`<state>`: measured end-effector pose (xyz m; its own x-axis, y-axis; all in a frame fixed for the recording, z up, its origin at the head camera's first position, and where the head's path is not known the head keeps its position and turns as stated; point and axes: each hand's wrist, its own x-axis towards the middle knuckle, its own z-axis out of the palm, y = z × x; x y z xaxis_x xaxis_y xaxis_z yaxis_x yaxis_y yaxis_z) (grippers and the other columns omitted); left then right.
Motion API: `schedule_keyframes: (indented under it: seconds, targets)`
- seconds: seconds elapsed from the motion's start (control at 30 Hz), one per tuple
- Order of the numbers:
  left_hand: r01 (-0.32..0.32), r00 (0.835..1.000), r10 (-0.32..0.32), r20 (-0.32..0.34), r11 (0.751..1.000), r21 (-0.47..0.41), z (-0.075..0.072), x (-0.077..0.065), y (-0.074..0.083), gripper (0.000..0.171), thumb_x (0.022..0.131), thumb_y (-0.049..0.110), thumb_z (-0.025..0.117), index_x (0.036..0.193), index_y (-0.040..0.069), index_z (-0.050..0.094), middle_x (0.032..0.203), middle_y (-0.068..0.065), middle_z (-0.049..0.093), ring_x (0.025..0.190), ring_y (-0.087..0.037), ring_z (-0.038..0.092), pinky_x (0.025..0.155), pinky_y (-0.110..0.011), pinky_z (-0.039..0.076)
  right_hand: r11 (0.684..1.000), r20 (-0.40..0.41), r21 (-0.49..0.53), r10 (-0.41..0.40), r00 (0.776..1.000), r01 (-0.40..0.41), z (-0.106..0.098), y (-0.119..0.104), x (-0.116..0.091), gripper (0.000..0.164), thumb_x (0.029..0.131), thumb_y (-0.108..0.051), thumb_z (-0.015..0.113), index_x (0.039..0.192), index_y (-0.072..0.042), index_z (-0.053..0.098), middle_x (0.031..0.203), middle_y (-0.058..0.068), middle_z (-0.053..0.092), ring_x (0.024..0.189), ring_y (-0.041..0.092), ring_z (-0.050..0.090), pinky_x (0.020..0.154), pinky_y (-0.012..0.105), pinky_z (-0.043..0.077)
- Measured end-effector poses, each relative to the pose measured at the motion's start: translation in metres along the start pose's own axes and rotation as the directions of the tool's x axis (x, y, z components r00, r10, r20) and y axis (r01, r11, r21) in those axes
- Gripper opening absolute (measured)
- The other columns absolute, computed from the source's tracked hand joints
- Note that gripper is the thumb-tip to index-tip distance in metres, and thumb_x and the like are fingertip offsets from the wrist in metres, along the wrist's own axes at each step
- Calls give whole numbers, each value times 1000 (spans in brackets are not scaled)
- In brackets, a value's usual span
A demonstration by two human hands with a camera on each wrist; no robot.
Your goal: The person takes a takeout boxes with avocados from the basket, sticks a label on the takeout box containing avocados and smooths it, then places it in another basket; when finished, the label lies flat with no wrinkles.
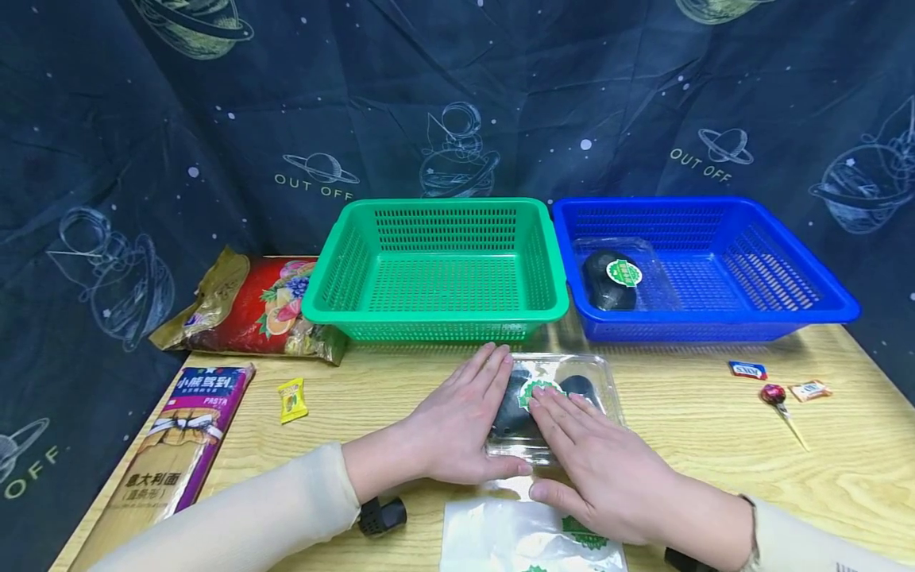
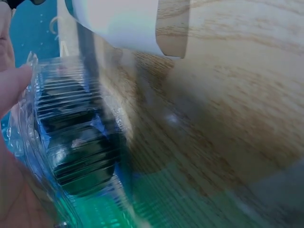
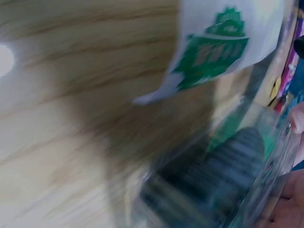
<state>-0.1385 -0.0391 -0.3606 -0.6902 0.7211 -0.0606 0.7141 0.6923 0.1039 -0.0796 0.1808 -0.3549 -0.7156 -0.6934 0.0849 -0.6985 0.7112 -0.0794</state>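
A clear plastic clamshell box with dark round items and a green sticker lies on the wooden table in front of the green basket. My left hand lies flat on the box's left side, fingers straight. My right hand lies flat on its right side, fingertips at the sticker. The left wrist view shows the box beside my left hand. In the blurred right wrist view the box sits beside my right hand. A second such box rests in the blue basket.
A white plastic bag with green print lies at the near edge. A red snack bag, a pasta packet and a yellow candy are on the left. Small candies and a lollipop lie on the right.
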Motion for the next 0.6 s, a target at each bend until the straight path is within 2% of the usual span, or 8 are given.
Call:
schedule_keyframes:
  seconds: [0.13,0.27,0.37,0.47,0.6]
  targets:
    - [4,1000,-4,3,1000,-1,-1,0,0,114,80,78,43,150,-4,9,158,-18,3,146,-31,-2,117,-38,8,996,-34,-83,-23,999,20,-2,7,-9,77,95,-56,44,142,4,40,149,19,36,140,30,30,112,42,25]
    - [4,1000,-4,5,1000,5,0,0,1,115,79,79,42,150,-4,8,158,-18,3,146,-31,-1,117,-38,8,989,-56,-124,-86,995,78,-4,15,-16,74,94,-55,47,139,4,45,145,19,42,136,30,36,117,32,6]
    - [-1,1000,1,1,1000,9,0,0,2,115,79,79,42,150,-4,9,158,-19,5,146,-32,1,117,-38,9,983,-84,-120,-150,985,139,-7,23,-18,71,93,-53,51,137,3,47,142,18,46,133,30,40,116,25,-2]
    - [-1,1000,2,-1,1000,13,1,1,3,115,79,80,42,150,-4,9,158,-19,6,146,-32,2,117,-39,10,975,-113,-95,-211,971,201,-11,31,-20,66,92,-47,56,134,3,51,138,16,51,130,28,45,114,30,17]
    - [8,1000,-8,20,1000,5,0,1,2,115,79,80,41,151,-3,6,158,-18,1,146,-31,-2,117,-38,8,972,-130,5,-233,964,235,-20,43,-20,50,92,-36,61,128,-1,59,131,11,58,122,25,54,98,39,43]
